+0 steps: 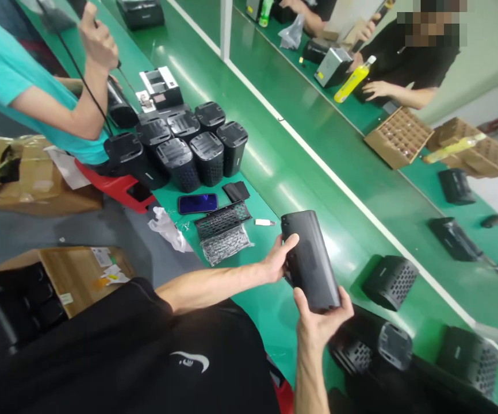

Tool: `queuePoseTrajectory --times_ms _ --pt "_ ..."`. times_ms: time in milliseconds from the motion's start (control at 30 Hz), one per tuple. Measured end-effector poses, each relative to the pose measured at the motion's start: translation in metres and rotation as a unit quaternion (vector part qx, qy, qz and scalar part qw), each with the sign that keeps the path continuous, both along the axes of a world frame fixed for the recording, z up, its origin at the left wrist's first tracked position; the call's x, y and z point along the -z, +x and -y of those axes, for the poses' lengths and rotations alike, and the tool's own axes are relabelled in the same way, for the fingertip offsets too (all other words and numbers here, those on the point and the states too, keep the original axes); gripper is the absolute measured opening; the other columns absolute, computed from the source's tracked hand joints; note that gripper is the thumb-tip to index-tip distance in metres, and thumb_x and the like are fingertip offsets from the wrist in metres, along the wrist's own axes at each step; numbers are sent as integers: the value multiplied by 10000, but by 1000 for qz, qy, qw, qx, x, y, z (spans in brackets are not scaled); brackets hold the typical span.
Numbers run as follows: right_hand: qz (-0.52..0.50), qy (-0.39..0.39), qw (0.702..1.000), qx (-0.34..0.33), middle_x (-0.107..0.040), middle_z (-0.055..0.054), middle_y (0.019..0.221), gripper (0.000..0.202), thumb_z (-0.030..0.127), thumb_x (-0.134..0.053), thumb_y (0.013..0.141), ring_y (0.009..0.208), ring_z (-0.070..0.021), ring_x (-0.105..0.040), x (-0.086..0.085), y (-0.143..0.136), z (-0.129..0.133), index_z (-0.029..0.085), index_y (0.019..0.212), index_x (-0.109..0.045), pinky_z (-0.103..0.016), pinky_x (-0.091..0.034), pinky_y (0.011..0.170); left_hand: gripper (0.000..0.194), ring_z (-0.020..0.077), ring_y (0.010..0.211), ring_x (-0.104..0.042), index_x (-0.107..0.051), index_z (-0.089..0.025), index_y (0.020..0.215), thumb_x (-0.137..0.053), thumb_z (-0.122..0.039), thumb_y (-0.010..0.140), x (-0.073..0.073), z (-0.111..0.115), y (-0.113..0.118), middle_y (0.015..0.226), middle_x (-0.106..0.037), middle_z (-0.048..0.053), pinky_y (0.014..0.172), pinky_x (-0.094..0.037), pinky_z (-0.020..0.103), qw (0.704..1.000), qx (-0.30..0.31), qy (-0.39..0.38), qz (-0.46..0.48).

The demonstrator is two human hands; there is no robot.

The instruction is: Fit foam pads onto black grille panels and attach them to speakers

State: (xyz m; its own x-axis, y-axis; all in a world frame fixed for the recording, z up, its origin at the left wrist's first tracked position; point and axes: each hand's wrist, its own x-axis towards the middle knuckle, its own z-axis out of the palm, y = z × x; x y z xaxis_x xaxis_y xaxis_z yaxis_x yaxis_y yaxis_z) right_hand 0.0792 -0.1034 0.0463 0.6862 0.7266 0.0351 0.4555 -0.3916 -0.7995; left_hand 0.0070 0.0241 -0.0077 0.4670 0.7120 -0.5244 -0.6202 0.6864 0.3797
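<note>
A black plastic speaker-like housing (311,261) is held tilted above the green table, its smooth curved side facing me. My left hand (282,257) grips its left edge, thumb on the front face and the other fingers behind. Around its lower end wraps my right hand (323,316), thumb on one side and fingers on the other. Left of the housing lie a small white stick-like piece (265,222), a black perforated panel (223,219) and a similar piece in clear plastic wrap (226,244). A phone (198,203) rests beside them.
Several black housings (177,161) stand grouped at the upper left, near a co-worker's hand (98,43) holding a tool. More units (391,282) sit along the right side. Cardboard boxes (59,282) are on the floor at left. People work across the line near a divided carton (398,138).
</note>
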Motion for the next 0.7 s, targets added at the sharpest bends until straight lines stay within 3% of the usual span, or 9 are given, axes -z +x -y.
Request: queuePoseTrajectory --times_ms 67,133,233,300,400,500,600,700 --pt "-65 -3 998 2 -445 -182 1443 1023 629 -789 749 1263 -382 -549 -6 16 17 248 1543 -268 -520 -531 984 858 292 988 -683 -555 -201 1413 -756 -720 760 1 -16 -30 1137 -710 126 860 -535 432 992 99 71 -27" --pt "-117 -15 993 -8 -480 -158 1408 1029 617 -817 715 1202 -356 -573 -8 30 38 255 1534 -311 -488 -525 967 907 314 1190 -628 -529 -257 1476 -871 -562 692 -2 -40 -58 1356 -643 124 983 -499 448 968 117 200 -94" --pt "-160 -30 986 -26 -503 -142 1398 1016 590 -856 668 1169 -337 -565 -8 37 62 254 1507 -392 -485 -489 984 991 338 1309 -565 -531 -279 1511 -936 -380 612 -10 -69 -79 1464 -584 111 1094 -438 462 889 265 364 -82" --pt "-172 -22 985 -18 -511 -139 1398 1008 575 -868 655 1164 -330 -557 -4 37 69 247 1497 -419 -494 -466 1004 944 322 1233 -604 -544 -264 1503 -917 -385 644 -14 -75 -80 1395 -620 99 1055 -468 436 851 323 407 -81" --pt "-188 -12 982 -2 -508 -131 1397 990 593 -845 673 1167 -326 -550 3 37 70 245 1499 -425 -503 -457 1017 834 284 1106 -640 -567 -225 1467 -860 -455 720 -14 -69 -75 1253 -666 81 984 -497 393 851 314 406 -108" --pt "-215 -25 976 0 -529 -119 1347 983 639 -807 696 1128 -317 -567 4 41 65 248 1509 -414 -508 -477 991 786 293 1141 -629 -602 -221 1427 -839 -506 733 -11 -55 -70 1266 -668 84 1003 -496 398 869 315 359 -131" --pt "-149 -71 986 5 -523 -132 1341 995 644 -832 678 1084 -326 -592 -17 39 57 264 1509 -436 -532 -505 947 919 337 1280 -573 -504 -296 1531 -859 -550 722 -8 -29 -61 1520 -537 119 978 -523 409 893 303 271 -194" --pt "43 -90 995 -29 -446 -171 1451 975 612 -846 700 1228 -407 -542 -53 23 49 290 1538 -463 -613 -482 997 1050 344 1296 -577 -287 -410 1633 -832 -606 757 -7 3 -47 1615 -453 118 889 -559 411 935 255 138 -205"
